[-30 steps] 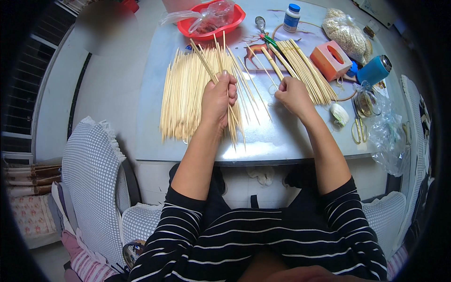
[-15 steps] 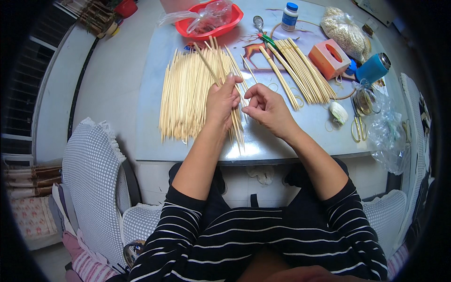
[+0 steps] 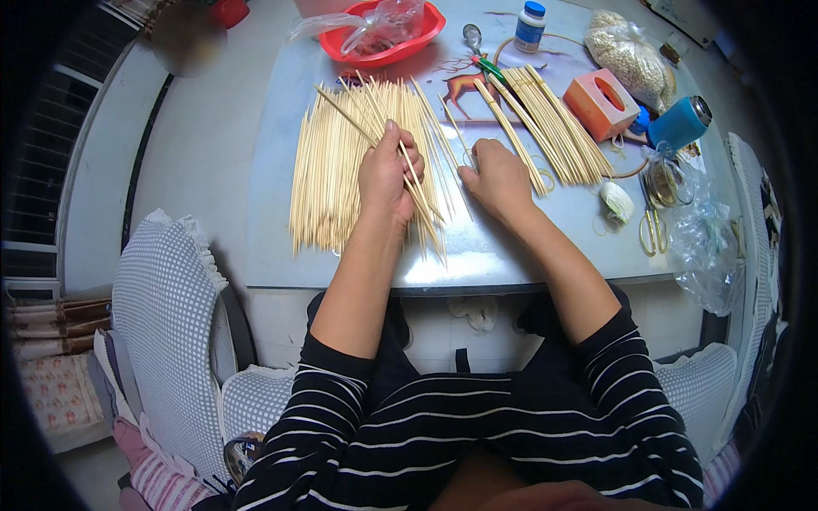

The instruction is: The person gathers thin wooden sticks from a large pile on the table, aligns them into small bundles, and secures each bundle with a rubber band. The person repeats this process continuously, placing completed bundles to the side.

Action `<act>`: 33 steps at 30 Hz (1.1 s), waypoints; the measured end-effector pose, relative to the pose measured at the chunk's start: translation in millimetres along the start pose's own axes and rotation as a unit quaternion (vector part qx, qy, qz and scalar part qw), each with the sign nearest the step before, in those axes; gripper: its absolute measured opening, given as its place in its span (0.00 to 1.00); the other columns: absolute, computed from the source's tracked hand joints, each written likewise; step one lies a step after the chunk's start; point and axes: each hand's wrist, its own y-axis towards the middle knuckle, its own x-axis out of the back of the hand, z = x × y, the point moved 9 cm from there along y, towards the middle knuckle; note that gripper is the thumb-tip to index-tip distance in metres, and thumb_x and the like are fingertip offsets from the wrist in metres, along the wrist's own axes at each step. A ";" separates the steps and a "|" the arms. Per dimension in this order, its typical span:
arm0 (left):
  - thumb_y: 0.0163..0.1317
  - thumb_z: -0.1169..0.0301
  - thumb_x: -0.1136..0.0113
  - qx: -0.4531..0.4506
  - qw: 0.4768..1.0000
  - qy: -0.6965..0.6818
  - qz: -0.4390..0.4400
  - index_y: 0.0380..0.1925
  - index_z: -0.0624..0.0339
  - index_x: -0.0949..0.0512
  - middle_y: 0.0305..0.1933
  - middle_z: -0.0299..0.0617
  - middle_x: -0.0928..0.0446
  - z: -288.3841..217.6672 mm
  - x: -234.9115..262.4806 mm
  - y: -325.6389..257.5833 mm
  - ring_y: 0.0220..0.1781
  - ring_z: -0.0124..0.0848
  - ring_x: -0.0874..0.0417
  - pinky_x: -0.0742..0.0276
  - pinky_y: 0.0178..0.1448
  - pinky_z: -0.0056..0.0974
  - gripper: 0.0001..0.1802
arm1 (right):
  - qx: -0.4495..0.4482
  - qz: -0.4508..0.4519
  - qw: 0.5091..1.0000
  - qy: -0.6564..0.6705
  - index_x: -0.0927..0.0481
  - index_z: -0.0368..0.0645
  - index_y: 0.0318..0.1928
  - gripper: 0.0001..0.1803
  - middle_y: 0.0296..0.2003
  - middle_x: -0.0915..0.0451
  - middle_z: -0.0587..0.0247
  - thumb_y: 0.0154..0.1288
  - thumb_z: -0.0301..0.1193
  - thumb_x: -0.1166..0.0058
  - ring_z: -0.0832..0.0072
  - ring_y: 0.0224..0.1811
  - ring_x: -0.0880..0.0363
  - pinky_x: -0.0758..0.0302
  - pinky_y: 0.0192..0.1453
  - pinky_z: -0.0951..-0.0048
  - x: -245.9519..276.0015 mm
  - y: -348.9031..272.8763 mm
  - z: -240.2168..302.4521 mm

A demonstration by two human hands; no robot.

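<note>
My left hand is closed round several thin bamboo skewers, which slant over the edge of a wide pile of loose skewers. My right hand rests low at the tabletop, fingers curled downward beside a few stray skewers. A thin loop shows near its fingertips; what they pinch is hidden. Just right of that hand lie a slim skewer bundle and a wider row of bundled skewers. Thin rubber bands lie beside the slim bundle.
A red basin with a plastic bag stands at the back. Rightward are a spoon, white bottle, tissue box, blue flask, white thread ball and scissors. A padded chair is at left.
My right hand has moved away from the left hand, to the right and down onto the tabletop. The left hand has shifted slightly left and up, still holding its skewers.
</note>
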 end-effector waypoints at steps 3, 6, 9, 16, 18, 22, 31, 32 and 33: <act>0.77 0.53 0.54 0.000 1.000 -0.002 0.009 0.29 0.50 0.30 0.16 0.27 0.41 -1.6 0.7 -0.1 0.16 0.23 0.41 0.48 0.22 0.31 0.19 | -0.004 0.006 1.000 -0.011 0.22 0.35 0.37 0.15 0.37 0.19 0.45 0.58 0.34 0.36 0.50 0.38 0.16 0.20 0.42 0.52 -4.1 0.3 2.1; 0.77 0.53 0.54 0.007 1.000 -0.004 0.014 0.29 0.50 0.30 0.16 0.26 0.41 -0.5 -3.3 -1.0 0.16 0.23 0.40 0.48 0.22 0.31 0.19 | -0.015 0.003 0.999 -0.030 0.21 0.35 0.35 0.11 0.35 0.18 0.45 0.56 0.30 0.38 0.49 0.36 0.16 0.20 0.41 0.51 -5.2 1.5 -2.5; 0.76 0.53 0.54 0.013 1.000 -0.005 0.009 0.29 0.50 0.30 0.16 0.26 0.41 0.4 -2.1 -1.7 0.16 0.23 0.40 0.48 0.23 0.31 0.19 | -0.034 0.025 0.997 -0.059 0.19 0.35 0.34 0.09 0.33 0.17 0.44 0.55 0.28 0.40 0.49 0.35 0.15 0.20 0.41 0.51 -7.6 2.2 -4.8; 0.77 0.55 0.54 0.015 1.000 -0.019 0.020 0.28 0.53 0.30 0.19 0.33 0.36 1.9 -1.4 0.2 0.19 0.25 0.36 0.42 0.23 0.31 0.19 | -0.064 0.102 0.990 -0.073 0.16 0.34 0.34 0.11 0.35 0.16 0.41 0.52 0.28 0.39 0.50 0.38 0.14 0.18 0.45 0.54 -0.5 0.2 -12.1; 0.78 0.56 0.54 0.006 1.000 -0.007 -0.002 0.29 0.55 0.30 0.22 0.36 0.32 4.5 3.1 2.4 0.21 0.26 0.33 0.38 0.24 0.31 0.19 | -0.086 0.127 0.988 -0.035 0.16 0.33 0.34 0.12 0.35 0.15 0.41 0.51 0.29 0.38 0.50 0.38 0.14 0.19 0.46 0.54 -3.5 1.5 -22.2; 0.78 0.58 0.53 0.016 0.999 0.007 -0.047 0.35 0.60 0.28 0.29 0.41 0.26 9.0 -2.9 -3.3 0.23 0.27 0.30 0.34 0.26 0.30 0.18 | -0.092 0.139 0.980 0.105 0.18 0.34 0.26 0.11 0.22 0.18 0.50 0.48 0.31 0.38 0.60 0.24 0.18 0.22 0.34 0.62 -10.5 8.9 -55.6; 0.67 0.51 0.36 0.036 0.997 0.053 0.030 0.49 0.65 0.26 0.22 0.29 0.37 23.1 -21.5 -10.6 0.17 0.16 0.42 0.49 0.18 0.23 0.26 | -0.053 0.139 0.936 0.319 0.21 0.34 0.27 0.07 0.20 0.22 0.61 0.49 0.26 0.39 0.77 0.23 0.24 0.26 0.31 0.73 23.5 0.6 -25.5; 0.66 0.51 0.35 0.040 0.996 0.068 0.038 0.48 0.64 0.26 0.22 0.29 0.37 25.6 -24.6 -11.6 0.17 0.16 0.42 0.49 0.18 0.23 0.26 | -0.012 0.122 0.946 0.299 0.21 0.33 0.27 0.08 0.20 0.21 0.60 0.50 0.26 0.38 0.76 0.23 0.24 0.26 0.32 0.73 29.7 -2.8 -12.0; 0.66 0.52 0.35 0.042 0.995 0.077 0.042 0.45 0.63 0.24 0.22 0.29 0.37 28.9 -25.7 -10.9 0.16 0.15 0.42 0.49 0.17 0.23 0.24 | 0.004 0.120 0.954 0.274 0.22 0.34 0.28 0.08 0.21 0.20 0.56 0.50 0.26 0.39 0.69 0.23 0.21 0.24 0.32 0.69 33.7 -8.0 -1.3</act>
